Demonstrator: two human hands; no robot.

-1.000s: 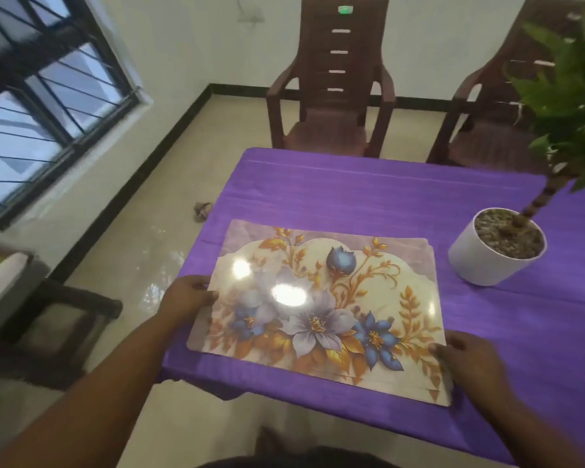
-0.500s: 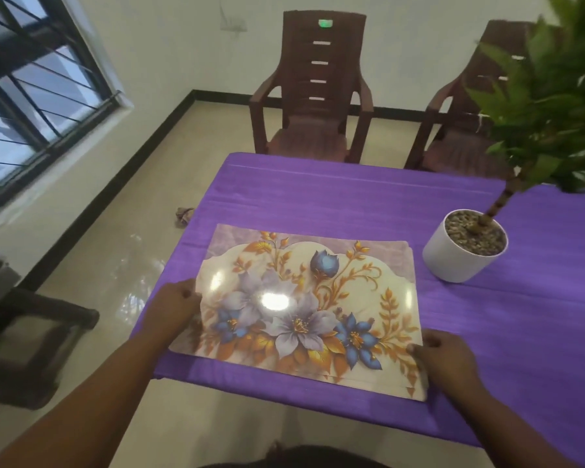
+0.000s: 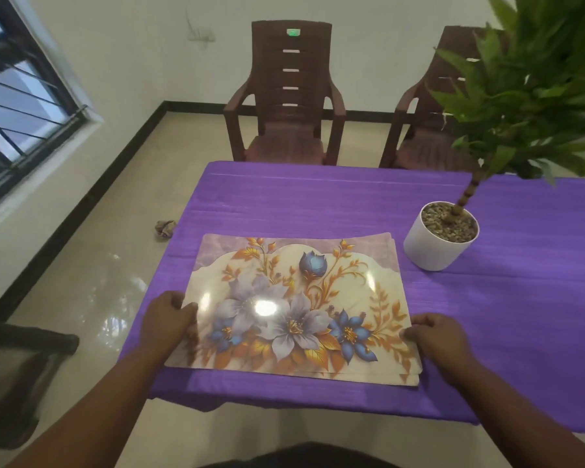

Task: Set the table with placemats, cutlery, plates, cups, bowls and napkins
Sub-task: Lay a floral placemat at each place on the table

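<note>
Here my left hand (image 3: 167,317) and right hand (image 3: 434,337) grip opposite edges of the stacked floral placemats (image 3: 294,309) on the purple tablecloth (image 3: 318,204).

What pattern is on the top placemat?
Floral: lilac and blue flowers with orange-gold leaves on cream, on the top placemat; head view.

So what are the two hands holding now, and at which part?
Both hold the stack of floral placemats lying on the purple tablecloth: the left hand grips its left short edge, the right hand its right short edge.
</note>
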